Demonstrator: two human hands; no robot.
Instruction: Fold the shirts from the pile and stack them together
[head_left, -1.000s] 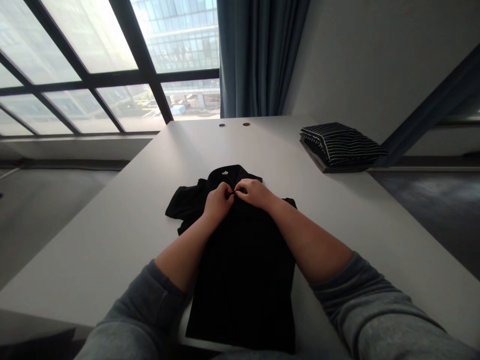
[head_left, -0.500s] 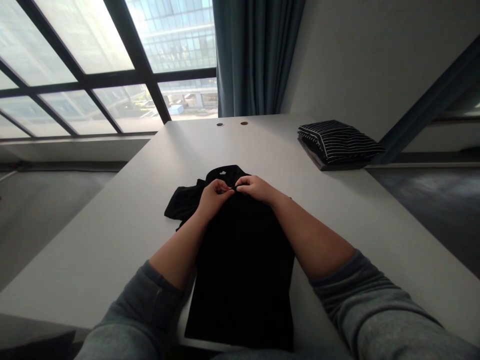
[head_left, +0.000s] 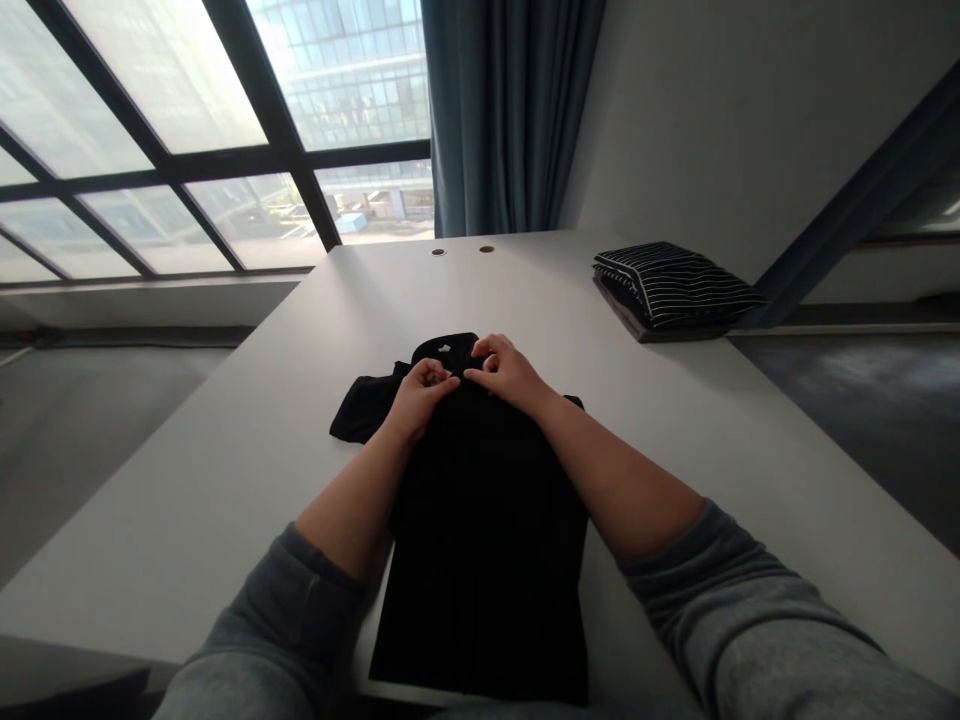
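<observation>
A black short-sleeved shirt [head_left: 487, 540] lies spread on the white table in front of me, its collar end away from me and one sleeve out to the left. My left hand [head_left: 417, 394] is at the neck opening, thumb and fingertips pinched on the shirt's cloth. Just right of it, my right hand [head_left: 511, 374] hovers at the collar with thumb and index finger apart, seeming to hold nothing. A small pale label [head_left: 444, 349] shows inside the collar. My forearms cover parts of the shirt's sides.
A folded black garment with white stripes [head_left: 671, 285] sits on a grey one [head_left: 637, 325] at the table's far right. Two round cable holes mark the white table [head_left: 262, 420] near its back edge. Behind are a blue curtain [head_left: 506, 120] and a window.
My right thumb and fingers have spread apart and moved slightly away from my left hand; before, both hands' fingertips were pinched together at the collar. The shirt lies nearly the same.
</observation>
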